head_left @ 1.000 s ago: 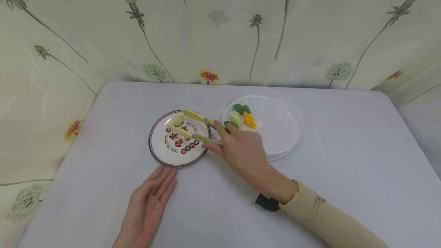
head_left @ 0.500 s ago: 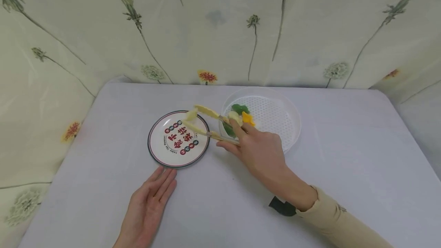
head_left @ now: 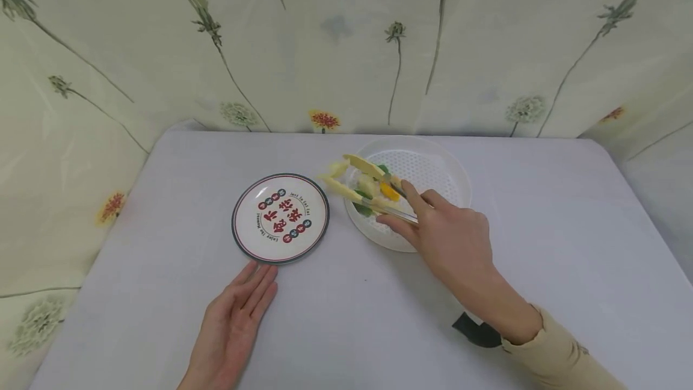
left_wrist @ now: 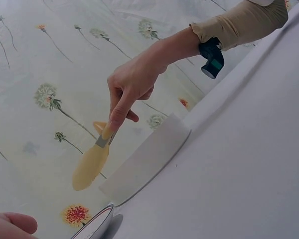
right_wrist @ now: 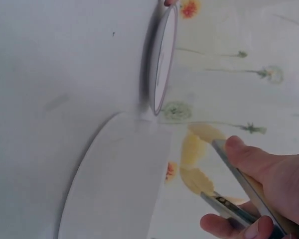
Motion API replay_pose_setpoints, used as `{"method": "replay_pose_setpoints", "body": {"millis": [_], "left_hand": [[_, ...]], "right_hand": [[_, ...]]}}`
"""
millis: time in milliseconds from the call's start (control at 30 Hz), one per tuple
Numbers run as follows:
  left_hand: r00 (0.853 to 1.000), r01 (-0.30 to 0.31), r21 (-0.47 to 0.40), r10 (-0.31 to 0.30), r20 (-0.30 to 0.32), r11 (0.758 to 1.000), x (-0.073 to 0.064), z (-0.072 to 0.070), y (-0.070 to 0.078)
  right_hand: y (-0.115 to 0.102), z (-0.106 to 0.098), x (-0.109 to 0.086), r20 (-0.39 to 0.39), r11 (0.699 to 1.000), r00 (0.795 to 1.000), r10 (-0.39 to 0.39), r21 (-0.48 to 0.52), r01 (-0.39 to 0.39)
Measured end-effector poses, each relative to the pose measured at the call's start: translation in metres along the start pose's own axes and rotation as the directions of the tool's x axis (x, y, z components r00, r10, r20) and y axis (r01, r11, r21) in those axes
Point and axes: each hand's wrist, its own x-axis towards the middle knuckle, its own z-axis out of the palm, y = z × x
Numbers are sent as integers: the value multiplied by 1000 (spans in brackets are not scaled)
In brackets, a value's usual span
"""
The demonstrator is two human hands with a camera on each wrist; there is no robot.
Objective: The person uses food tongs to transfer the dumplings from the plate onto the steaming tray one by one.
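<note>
In the head view my right hand (head_left: 457, 242) grips tongs (head_left: 365, 167) with yellow tips and metal arms. Between the tips sits a pale yellow piece (head_left: 338, 168), its kind unclear. They hang over the left rim of a round white perforated basket (head_left: 459, 182); the left wrist view shows the tongs raised above its wall. Inside lie a green piece (head_left: 362, 204), an orange-yellow piece (head_left: 389, 191) and a pale piece (head_left: 368, 185). My left hand (head_left: 230, 321) lies palm up, straight fingertips at the near rim of a white plate (head_left: 246, 215) with red lettering.
Basket and plate stand side by side on a white-covered table (head_left: 552, 215), a narrow gap between them. A flower-patterned cloth (head_left: 346, 47) rises behind the table's back edge. A dark device (head_left: 479, 331) is strapped at my right wrist.
My right hand has carried the tongs and the pale yellow piece rightward, from over the plate to the basket's left rim. My left hand and the plate stay where they were.
</note>
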Motion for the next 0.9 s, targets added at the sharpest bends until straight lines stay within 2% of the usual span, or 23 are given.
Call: {"method": "replay_pose_setpoints", "body": {"millis": [200, 400, 500, 900], "left_hand": [[1000, -1, 0, 1, -7, 1000, 0, 0, -1], [1000, -2, 10, 2, -19, 1000, 0, 1, -1], [1000, -3, 5, 3, -14, 1000, 0, 0, -1], [1000, 2, -9, -2, -13, 1000, 0, 0, -1]], "right_hand": [[18, -7, -6, 1, 999, 999, 42, -28, -42], [32, -9, -12, -78, 996, 996, 42, -75, -47], [38, -11, -16, -93, 995, 994, 56, -76, -63], [59, -21, -27, 37, 986, 989, 143, -92, -139]]}}
